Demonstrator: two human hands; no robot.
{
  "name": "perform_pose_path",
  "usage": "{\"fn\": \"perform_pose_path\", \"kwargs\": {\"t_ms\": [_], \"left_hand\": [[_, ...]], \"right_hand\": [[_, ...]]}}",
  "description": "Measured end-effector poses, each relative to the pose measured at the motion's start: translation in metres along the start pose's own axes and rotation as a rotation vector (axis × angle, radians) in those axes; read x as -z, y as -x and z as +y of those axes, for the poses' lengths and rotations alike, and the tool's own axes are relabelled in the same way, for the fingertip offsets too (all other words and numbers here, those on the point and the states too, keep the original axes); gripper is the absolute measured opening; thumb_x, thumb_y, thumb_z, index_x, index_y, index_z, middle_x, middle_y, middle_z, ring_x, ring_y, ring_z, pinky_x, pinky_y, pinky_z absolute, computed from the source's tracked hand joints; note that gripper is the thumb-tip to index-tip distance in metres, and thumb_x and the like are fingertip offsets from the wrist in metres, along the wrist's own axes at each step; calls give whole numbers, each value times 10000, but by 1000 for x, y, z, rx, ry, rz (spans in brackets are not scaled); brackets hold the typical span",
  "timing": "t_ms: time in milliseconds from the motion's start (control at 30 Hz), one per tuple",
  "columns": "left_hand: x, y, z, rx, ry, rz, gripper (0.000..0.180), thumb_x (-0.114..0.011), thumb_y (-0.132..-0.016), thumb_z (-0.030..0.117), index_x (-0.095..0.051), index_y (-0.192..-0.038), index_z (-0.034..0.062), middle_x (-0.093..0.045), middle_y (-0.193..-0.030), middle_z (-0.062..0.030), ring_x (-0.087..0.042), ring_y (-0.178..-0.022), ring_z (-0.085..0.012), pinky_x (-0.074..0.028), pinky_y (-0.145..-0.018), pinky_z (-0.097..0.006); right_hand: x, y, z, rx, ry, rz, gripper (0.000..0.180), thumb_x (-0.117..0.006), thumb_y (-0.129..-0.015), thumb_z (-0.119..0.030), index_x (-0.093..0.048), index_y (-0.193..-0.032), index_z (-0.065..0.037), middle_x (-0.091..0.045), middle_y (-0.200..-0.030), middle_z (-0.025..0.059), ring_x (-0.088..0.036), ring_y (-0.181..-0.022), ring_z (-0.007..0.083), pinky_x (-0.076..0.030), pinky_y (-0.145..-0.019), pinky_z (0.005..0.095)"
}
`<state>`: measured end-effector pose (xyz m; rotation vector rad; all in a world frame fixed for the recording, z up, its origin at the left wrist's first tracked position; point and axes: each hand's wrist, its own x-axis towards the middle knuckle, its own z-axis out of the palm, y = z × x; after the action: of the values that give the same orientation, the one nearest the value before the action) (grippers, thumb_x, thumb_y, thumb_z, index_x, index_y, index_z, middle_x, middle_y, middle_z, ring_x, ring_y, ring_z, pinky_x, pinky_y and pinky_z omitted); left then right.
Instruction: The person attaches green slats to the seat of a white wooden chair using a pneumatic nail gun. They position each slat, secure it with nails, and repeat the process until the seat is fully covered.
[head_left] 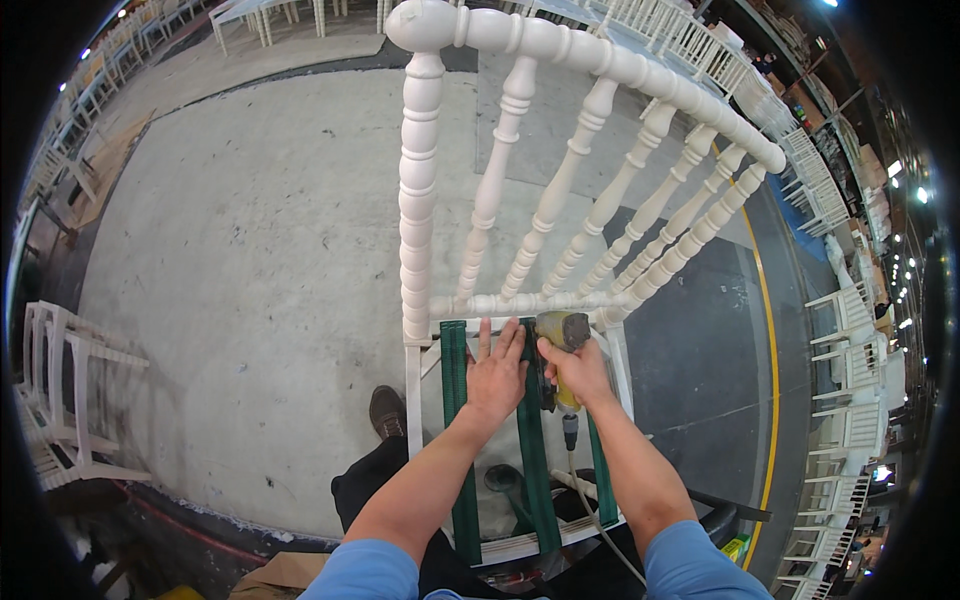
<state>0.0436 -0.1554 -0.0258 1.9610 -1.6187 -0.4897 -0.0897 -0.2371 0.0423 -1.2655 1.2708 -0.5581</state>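
Observation:
A white turned-spindle chair frame (417,200) stands in front of me, its open seat frame (413,385) crossed by green webbing straps (456,380). My left hand (494,375) lies flat, fingers spread, on the webbing near the back rail of the seat. My right hand (577,372) grips a yellow pneumatic stapler (563,333), its nose against the back rail beside the left hand. A grey air hose (590,500) hangs from the tool's handle. A roll of green webbing (503,480) lies below the seat.
Grey concrete floor (250,250) spreads to the left. White chair frames (60,390) stand stacked at the left, more along the right edge (850,400) and at the back (270,12). A yellow floor line (772,350) curves on the right. My shoe (387,412) shows beside the seat.

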Motion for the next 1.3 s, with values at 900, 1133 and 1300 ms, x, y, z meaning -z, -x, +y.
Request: {"fn": "perform_pose_path", "kwargs": {"t_ms": [900, 1133, 1300], "left_hand": [[-35, -8, -15, 470, 520, -35, 261, -781, -898, 215, -741, -1030, -5, -769, -978, -225, -742, -957, -412, -570, -866, -484], [-33, -9, -19, 462, 494, -49, 281, -802, -871, 221, -755, -1033, -4, -776, -995, -221, -750, -958, -391, -579, -858, -465], [-31, -9, -18, 488, 487, -81, 265, -792, -882, 226, -758, -1035, 12, -774, -992, -214, -744, -975, -400, -576, -876, -478]], "right_hand": [[-11, -1, -2, -36, 27, -9, 252, -830, -952, -238, -716, -955, -13, -677, -742, 19, -588, -510, 105, -467, -452, 280], [-19, -1, -5, -75, 72, 12, 270, -846, -938, -248, -714, -940, -12, -674, -711, 22, -591, -506, 99, -474, -453, 278], [-18, 3, -2, -45, 58, -9, 288, -846, -937, -258, -711, -970, -6, -674, -716, 31, -593, -503, 110, -477, -454, 286]]}}
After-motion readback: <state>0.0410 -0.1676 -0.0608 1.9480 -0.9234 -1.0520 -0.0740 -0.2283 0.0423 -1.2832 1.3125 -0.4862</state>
